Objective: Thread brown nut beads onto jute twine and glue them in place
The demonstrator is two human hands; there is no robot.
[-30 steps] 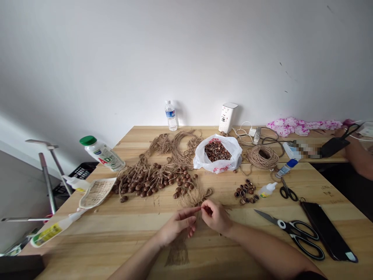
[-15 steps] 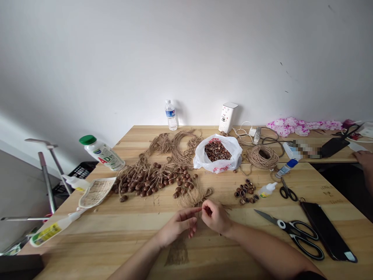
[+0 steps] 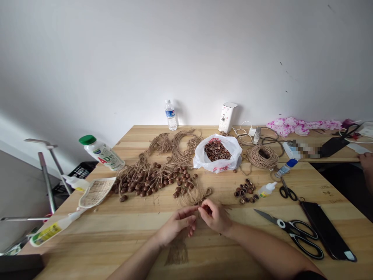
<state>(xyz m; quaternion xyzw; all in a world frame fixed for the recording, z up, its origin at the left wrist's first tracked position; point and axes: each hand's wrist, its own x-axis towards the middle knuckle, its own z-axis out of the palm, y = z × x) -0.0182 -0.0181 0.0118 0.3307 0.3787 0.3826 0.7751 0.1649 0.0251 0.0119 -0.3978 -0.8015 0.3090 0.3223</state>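
Note:
My left hand (image 3: 180, 224) is closed on thin jute twine just above the table's front part, its index finger reaching to the right hand's fingertips. From under it a frayed twine bundle (image 3: 177, 252) fans out toward me. My right hand (image 3: 215, 217) pinches the twine, thumb against fingers; the strand between the hands is mostly hidden. Just beyond them lie a knotted twine tassel (image 3: 198, 198) and several brown nut shells (image 3: 183, 182) on cords. To the right rests a loose group of open half shells (image 3: 242, 193).
A plastic bag of shells (image 3: 201, 157) and a twine coil (image 3: 262, 156) stand behind. On the right are large scissors (image 3: 287, 227), small scissors (image 3: 287, 190), a glue bottle (image 3: 267, 189) and a black phone (image 3: 328, 229). Strung shells (image 3: 142, 182) and a basket tray (image 3: 97, 191) lie left. Another person's hand (image 3: 365, 161) shows at the right edge.
My right hand has shifted slightly left, its pinched fingertips now meeting my left index finger. My left hand stays nearly still. The other person's hand at the right edge has moved slightly.

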